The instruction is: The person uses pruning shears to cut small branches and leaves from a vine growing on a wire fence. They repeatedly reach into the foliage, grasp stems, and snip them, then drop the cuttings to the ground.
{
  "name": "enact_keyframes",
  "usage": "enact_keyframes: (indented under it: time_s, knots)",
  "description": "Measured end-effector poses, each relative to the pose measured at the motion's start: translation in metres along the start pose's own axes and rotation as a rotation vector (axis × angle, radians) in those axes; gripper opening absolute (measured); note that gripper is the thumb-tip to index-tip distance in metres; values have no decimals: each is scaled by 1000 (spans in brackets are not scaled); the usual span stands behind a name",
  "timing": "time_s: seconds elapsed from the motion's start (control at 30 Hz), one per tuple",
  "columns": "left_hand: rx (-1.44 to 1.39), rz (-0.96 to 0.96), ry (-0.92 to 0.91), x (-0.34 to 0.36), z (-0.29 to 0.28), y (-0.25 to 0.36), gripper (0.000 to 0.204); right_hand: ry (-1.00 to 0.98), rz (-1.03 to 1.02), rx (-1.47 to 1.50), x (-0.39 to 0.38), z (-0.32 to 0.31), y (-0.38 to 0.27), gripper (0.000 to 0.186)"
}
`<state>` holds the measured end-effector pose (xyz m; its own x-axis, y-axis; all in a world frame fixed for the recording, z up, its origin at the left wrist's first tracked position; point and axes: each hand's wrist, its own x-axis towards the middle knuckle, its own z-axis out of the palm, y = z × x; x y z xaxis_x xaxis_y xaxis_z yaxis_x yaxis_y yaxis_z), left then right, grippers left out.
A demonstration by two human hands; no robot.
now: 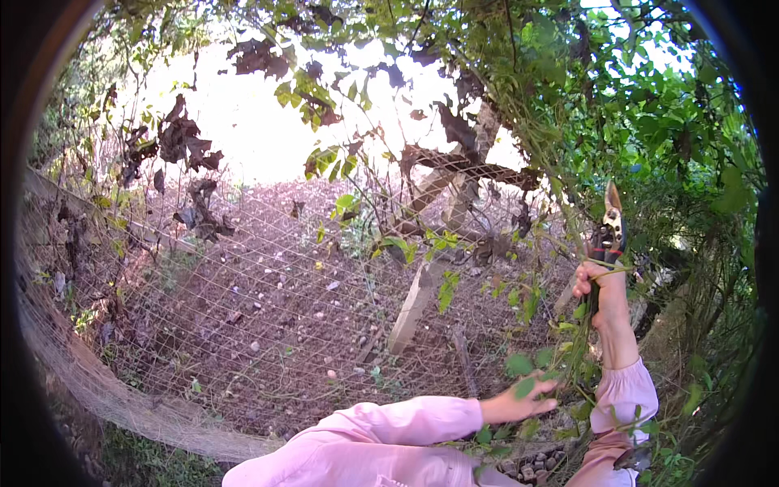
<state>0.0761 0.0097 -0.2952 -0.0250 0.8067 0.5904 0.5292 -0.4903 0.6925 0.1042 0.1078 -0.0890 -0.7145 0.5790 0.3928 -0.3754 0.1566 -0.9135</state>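
Observation:
My right hand [599, 281] is raised on the right side, its fingers wrapped round the handles of a pair of pruning shears [611, 226]. The blades point upward among thin green stems. Lower down, my left hand [519, 401] reaches to the right with its fingers apart, beside hanging green vines [578, 357]. Leaves partly cover its fingertips, and I see nothing held in it. Both arms wear pink sleeves.
A wire mesh fence [268, 284] spans the left and middle, over brown stony ground. A pale post [415, 304] leans behind it. Dry dark leaves [182, 134] hang at the upper left. Dense green foliage [665, 146] fills the right. Small stones [531, 469] lie below my left hand.

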Motion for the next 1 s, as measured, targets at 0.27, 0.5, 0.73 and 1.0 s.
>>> enact_keyframes:
  time_s: [0.27,0.5,0.73,1.0]
  knots:
    - [-1009,-128,307,112,-198,44,65,-96,-84,89,-22,37,21,16]
    - [-1442,-185,484,144,-213,55,46,-21,-55,195,-31,60,61,22]
    - [-1375,-101,751,74,-180,58,42,-106,-13,78,-73,59,92,13]
    - [-1262,-394,589,-41,-50,35,39,-197,293,-163,-200,-10,161,30]
